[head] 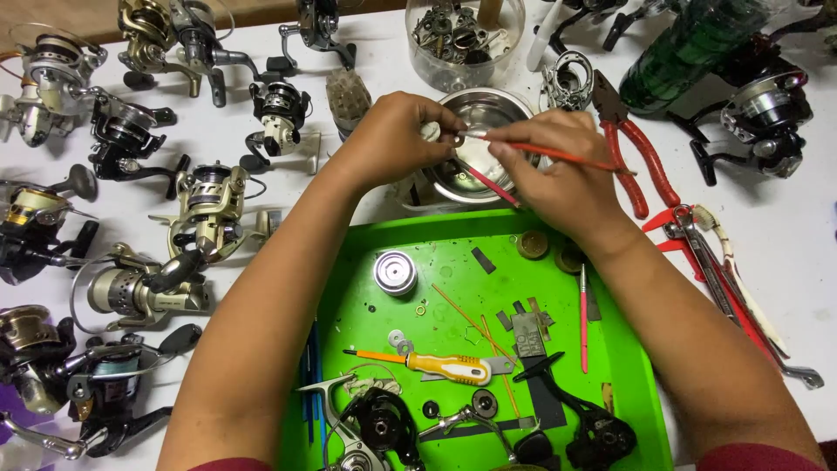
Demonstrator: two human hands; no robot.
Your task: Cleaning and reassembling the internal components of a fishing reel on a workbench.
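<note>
My left hand (397, 139) pinches a small metal ring-shaped part (457, 139) over a shiny steel bowl (506, 106). My right hand (558, 166) holds a thin red-handled brush (575, 159) with its tip touching that part. Below both hands lies a bright green tray (349, 301) with a disassembled black fishing reel (384, 427), a silver spool (395, 271), a yellow-handled screwdriver (445, 367), washers and small tools.
Several fishing reels (205, 214) crowd the white table on the left. Red-handled pliers (632, 144) and more red tools (706, 253) lie on the right. A clear tub of metal parts (462, 39) and a dark green bottle (689, 48) stand behind the bowl.
</note>
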